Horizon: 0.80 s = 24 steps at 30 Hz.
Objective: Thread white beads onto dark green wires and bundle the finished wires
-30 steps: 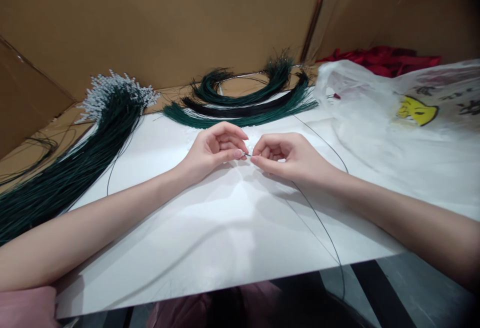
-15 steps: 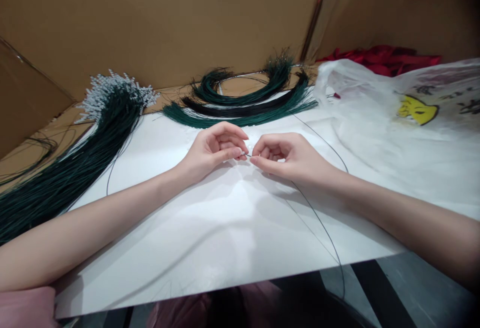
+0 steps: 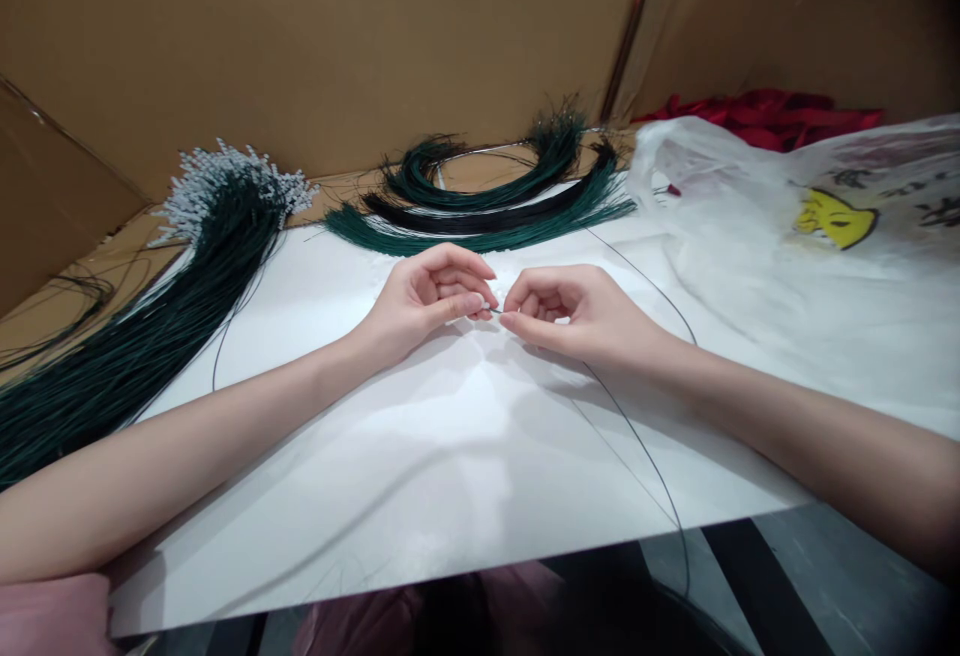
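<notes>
Our right hand (image 3: 579, 304) pinches the wire (image 3: 496, 311) over the table (image 3: 420, 526) — the short span toward our left hand (image 3: 431, 294) lies left to right. That hand, just beside, pinches a white bit (image 3: 486, 307), perhaps a bead, at the span's left.

What the left hand (image 3: 420, 296) pinches is too small to tell, perhaps a white bead (image 3: 486, 307). The strand (image 3: 496, 311) beside it vanishes among the right hand's (image 3: 581, 306) fingers. A wire's (image 3: 643, 441) lower end is lost in the dark below the table (image 3: 360, 526). The green bundle (image 3: 127, 366) runs off the left edge; the bag (image 3: 720, 226) leaves at the right, hiding part of the red cloth (image 3: 772, 119).
</notes>
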### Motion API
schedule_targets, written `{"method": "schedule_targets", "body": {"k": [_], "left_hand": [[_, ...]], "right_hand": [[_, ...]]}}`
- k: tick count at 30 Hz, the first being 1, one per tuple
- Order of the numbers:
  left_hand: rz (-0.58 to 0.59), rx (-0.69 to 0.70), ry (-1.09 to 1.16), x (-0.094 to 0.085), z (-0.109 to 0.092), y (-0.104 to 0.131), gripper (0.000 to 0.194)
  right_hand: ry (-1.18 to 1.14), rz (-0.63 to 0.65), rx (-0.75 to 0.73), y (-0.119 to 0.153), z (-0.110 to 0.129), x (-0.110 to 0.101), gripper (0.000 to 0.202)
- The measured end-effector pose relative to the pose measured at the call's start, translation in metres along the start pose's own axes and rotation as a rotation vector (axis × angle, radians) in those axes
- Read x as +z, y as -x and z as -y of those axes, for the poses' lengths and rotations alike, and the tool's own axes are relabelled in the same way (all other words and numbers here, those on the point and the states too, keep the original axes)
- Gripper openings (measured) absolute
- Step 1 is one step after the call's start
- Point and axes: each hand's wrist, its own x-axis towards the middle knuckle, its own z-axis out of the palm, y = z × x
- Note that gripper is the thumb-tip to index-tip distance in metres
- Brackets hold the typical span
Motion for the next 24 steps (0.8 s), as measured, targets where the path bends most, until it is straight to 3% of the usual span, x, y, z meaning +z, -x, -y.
{"method": "schedule_targets", "body": {"k": [24], "left_hand": [[0.027,0.017,0.015,-0.0013,0.0010,-0.0001,0.019]], "right_hand": [[-0.016,-0.028,-0.044,0.0004,-0.0005,0.0000,0.007]]}}
